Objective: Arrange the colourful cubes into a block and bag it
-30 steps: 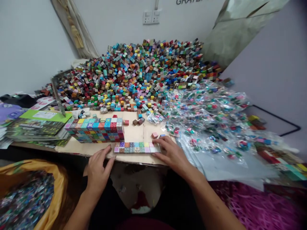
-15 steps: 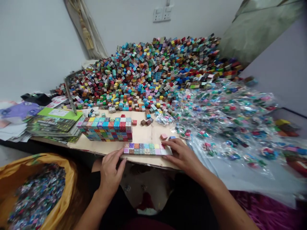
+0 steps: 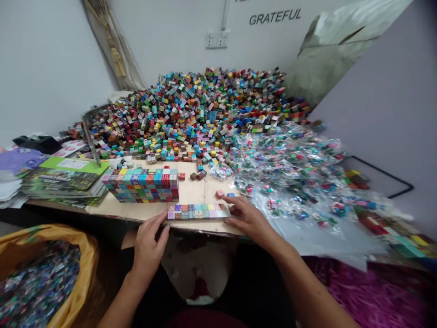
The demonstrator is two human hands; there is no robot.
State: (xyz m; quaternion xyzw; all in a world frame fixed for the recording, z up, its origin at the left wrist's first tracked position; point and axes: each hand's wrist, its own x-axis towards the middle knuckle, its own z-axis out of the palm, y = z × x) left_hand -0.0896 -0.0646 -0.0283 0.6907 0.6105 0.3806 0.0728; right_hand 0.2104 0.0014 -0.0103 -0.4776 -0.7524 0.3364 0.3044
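Observation:
A two-deep row of small patterned cubes (image 3: 198, 211) lies along the front edge of the board, between my two hands. My left hand (image 3: 148, 239) presses its fingertips to the row's left end, thumb lower down at the board's edge. Around the right end curl the thumb and fingers of my right hand (image 3: 249, 221), hiding part of that end. Just beyond the right fingers sit a pink cube (image 3: 220, 194) and a blue cube (image 3: 231, 195). A larger block of stacked cubes (image 3: 143, 186) stands behind and to the left of the row.
A big heap of loose cubes (image 3: 191, 109) rises against the wall. Clear plastic packets (image 3: 290, 159) spread over the right side. Printed booklets (image 3: 64, 177) are stacked at left. An orange-yellow bag (image 3: 87, 255) of small wrapped pieces stands below left.
The camera view has turned to the right and slightly up, so everything appears shifted left. Both hands stay at the ends of the cube row, with little visible change in their grip.

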